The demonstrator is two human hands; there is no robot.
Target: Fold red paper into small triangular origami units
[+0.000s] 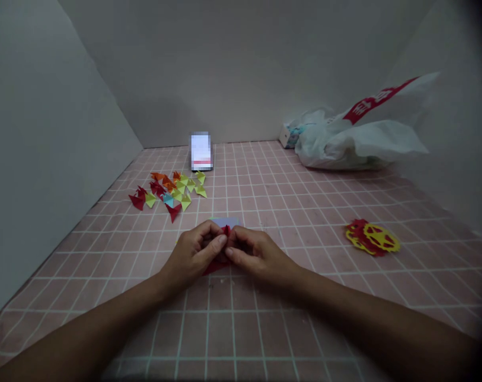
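Between my two hands is a small piece of red folded paper [226,230], mostly covered by the fingers. My left hand [199,246] pinches it from the left, thumb against the fingertips. From the right, my right hand [253,250] pinches it too, its fingertips almost meeting the left thumb. Under the hands lies more red paper [217,266], and just behind them the edge of a pale blue-violet sheet [225,221] shows. Beyond my left hand lie several folded paper cranes [175,192] in red, orange, yellow and light blue.
A lit phone [201,151] leans upright near the back wall. At the back right, a white plastic bag [344,146] rests against a small tissue box [288,136]. Red and yellow cut-out discs [374,237] lie right of my hands on the pink checked tabletop [296,207].
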